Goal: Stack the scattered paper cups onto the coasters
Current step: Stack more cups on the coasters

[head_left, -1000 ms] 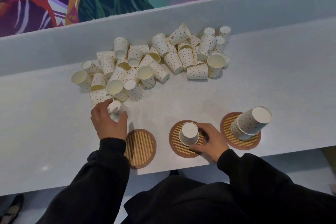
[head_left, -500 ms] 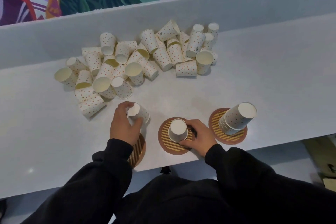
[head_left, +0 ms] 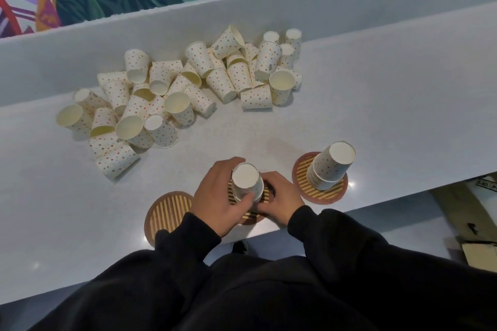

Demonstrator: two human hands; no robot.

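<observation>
My left hand [head_left: 216,196] grips an upside-down dotted paper cup [head_left: 245,177] directly over the middle coaster [head_left: 251,215]. Fingers of my right hand [head_left: 281,196] curl at the base of that cup on its right side; whatever sits under the cup is hidden. The left coaster [head_left: 169,209], round with bamboo stripes, is bare. On the right coaster [head_left: 333,193] stands a leaning stack of upside-down cups [head_left: 332,165]. Several loose dotted cups [head_left: 174,97] lie scattered in a pile across the back of the grey counter.
The three coasters sit close to the counter's front edge [head_left: 403,185]. Behind the pile rises a grey ledge [head_left: 242,13] below a colourful mural. Bare counter lies between the pile and the coasters. Cardboard [head_left: 478,252] shows on the floor at the lower right.
My left hand carried its cup from near the pile rightward to the middle coaster, above the cup there. My right hand stayed at that coaster.
</observation>
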